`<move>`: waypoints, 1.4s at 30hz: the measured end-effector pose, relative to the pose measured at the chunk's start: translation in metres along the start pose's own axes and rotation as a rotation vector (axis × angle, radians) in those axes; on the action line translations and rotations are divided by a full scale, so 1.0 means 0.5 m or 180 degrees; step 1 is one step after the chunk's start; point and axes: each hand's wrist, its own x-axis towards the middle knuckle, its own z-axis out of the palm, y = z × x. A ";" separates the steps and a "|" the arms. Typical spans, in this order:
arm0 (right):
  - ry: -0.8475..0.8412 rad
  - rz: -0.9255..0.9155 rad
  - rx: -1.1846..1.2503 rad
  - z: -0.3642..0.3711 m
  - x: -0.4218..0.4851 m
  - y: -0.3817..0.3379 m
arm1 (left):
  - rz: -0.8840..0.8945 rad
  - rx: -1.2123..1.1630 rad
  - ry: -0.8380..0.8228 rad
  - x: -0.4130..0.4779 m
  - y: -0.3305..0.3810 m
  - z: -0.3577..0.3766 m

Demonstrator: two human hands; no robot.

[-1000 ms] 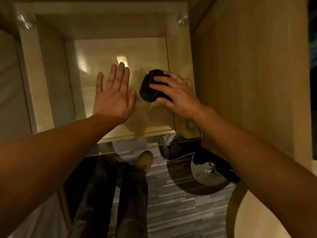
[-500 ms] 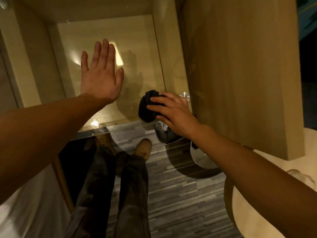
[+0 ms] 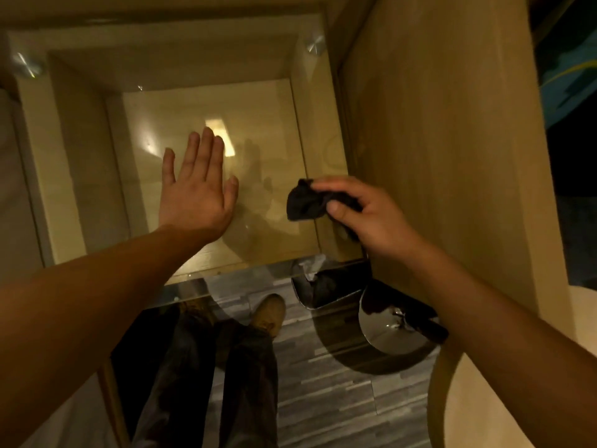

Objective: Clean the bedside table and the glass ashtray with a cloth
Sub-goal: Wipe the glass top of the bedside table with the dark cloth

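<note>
since half a second ago the right hand (image 3: 371, 218) has lifted the cloth (image 3: 310, 200) off the near right corner of the glass and turned it, so the thumb now faces up over the bunched fabric; a full second ago it was pressing the cloth flat nearer the middle of the glass. the left hand (image 3: 197, 189) has stayed flat throughout, and the view has swung back to take in more of the glass.

the left hand lies palm down on the glass surface (image 3: 80, 150), fingers straight and close together, thumb out to the right side, with its faint reflection just beside it. the right hand pinches the dark cloth between thumb and fingers; the bunch sticks out to the left of the fingers, over the right edge of the glass near the wooden panel (image 3: 436, 140). whether the cloth touches the glass cannot be told.

through the glass shows a pale wooden box frame, with round metal fittings (image 3: 315, 46) at the far corners. below the near edge are the grey plank floor (image 3: 323, 383), dark trouser legs, a tan shoe (image 3: 268, 315) and a shiny metal bin (image 3: 387, 324) with its lid open.
</note>
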 end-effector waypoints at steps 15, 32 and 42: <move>0.1216 -0.0403 -0.1159 -0.165 0.526 -0.021 | 0.0103 0.0029 -0.0162 0.009 -0.011 0.011; 0.0967 -0.0306 -0.2172 -0.094 0.411 0.038 | 0.0163 0.0029 -0.0230 0.011 -0.012 0.001; 0.0974 -0.0246 -0.2119 -0.023 0.222 0.099 | 0.0060 -0.0006 -0.0229 0.008 -0.008 0.002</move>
